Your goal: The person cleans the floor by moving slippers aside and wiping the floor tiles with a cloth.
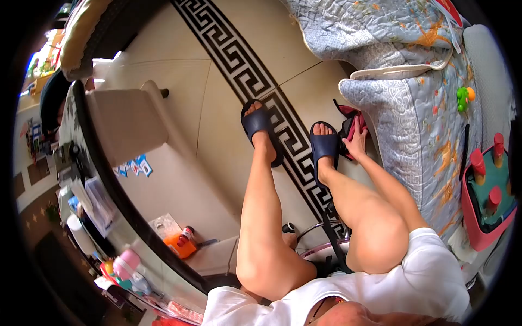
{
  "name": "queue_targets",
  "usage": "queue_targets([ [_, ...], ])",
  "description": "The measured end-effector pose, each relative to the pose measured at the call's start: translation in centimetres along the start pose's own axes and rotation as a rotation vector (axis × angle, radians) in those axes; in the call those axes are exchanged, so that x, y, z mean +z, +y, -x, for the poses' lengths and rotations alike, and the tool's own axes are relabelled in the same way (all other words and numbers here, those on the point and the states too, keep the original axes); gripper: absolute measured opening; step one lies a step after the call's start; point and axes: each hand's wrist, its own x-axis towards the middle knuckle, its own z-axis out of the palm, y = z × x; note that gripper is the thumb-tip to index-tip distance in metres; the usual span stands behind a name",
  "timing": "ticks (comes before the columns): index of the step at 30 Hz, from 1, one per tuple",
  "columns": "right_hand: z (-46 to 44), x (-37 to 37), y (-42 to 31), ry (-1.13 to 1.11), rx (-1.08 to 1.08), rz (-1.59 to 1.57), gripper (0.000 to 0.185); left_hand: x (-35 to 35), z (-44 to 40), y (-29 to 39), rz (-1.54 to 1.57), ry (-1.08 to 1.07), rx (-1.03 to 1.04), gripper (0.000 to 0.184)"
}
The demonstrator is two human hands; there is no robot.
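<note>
The largest area is taken up by the pale tiled floor (228, 127), which is crossed by a dark band (272, 103) patterned with squared spirals. At the right, a long seat is draped with a pale quilted cover (391, 119), whose lower edge is hung near the floor. At the left, a dark-edged counter (130, 239) is seen, with papers (99, 201) and a pink container (128, 263) set on it. The person's two legs are stretched forward, and the feet are fitted into a left slipper (253, 120) and a right slipper (324, 145), both dark; the left one is placed over the band.

Beside the quilted cover, a pink tub (478, 233) is filled with red-topped bottles (478, 164). A red-and-black item (347, 129) is located on the floor between the right slipper and the quilted cover; its exact kind cannot be told.

This item is touched by the right hand (356, 142), which is reached down outside the right leg. The hand is held mostly open, with its fingers extended and slightly parted over the red part; whether any of it is gripped cannot be told. The left hand is largely hidden by the left thigh, and its opening and hold cannot be told. On the quilted cover, a small green-and-orange toy (463, 99) is seen.
</note>
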Motion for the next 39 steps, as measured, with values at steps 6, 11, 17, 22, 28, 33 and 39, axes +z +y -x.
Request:
queue_targets([
  [6,-1.0,-1.3,-0.1,-0.111,0.058,-0.003,0.12,-2.0,4.9,-0.3,0.091,0.026,0.08,0.035],
  [11,0.4,-2.0,0.3,-0.148,0.124,0.113,0.107,-3.2,21.5,-6.6,0.174,-0.134,0.095,0.033],
  [17,2.3,-2.4,-0.2,-0.011,0.019,0.239,0.1,-2.9,40.7,-12.4,0.134,-0.635,-0.017,0.03],
  [22,1.7,-1.2,0.8,0.012,0.008,0.186,0.102,-3.4,42.8,-11.2,0.149,-0.796,0.046,0.028],
  [28,0.3,0.7,0.5,-0.017,-0.019,0.158,0.109,-5.3,36.8,-14.6,0.233,-0.519,-0.099,0.026],
  [33,-3.8,1.5,-3.2,0.079,-0.011,0.121,0.112,-5.6,29.4,-17.1,0.242,-0.233,-0.179,0.024],
  [39,-13.3,4.8,-7.0,0.354,-0.403,0.096,0.105,-1.3,22.9,-12.2,0.425,-0.132,0.01,0.02],
])
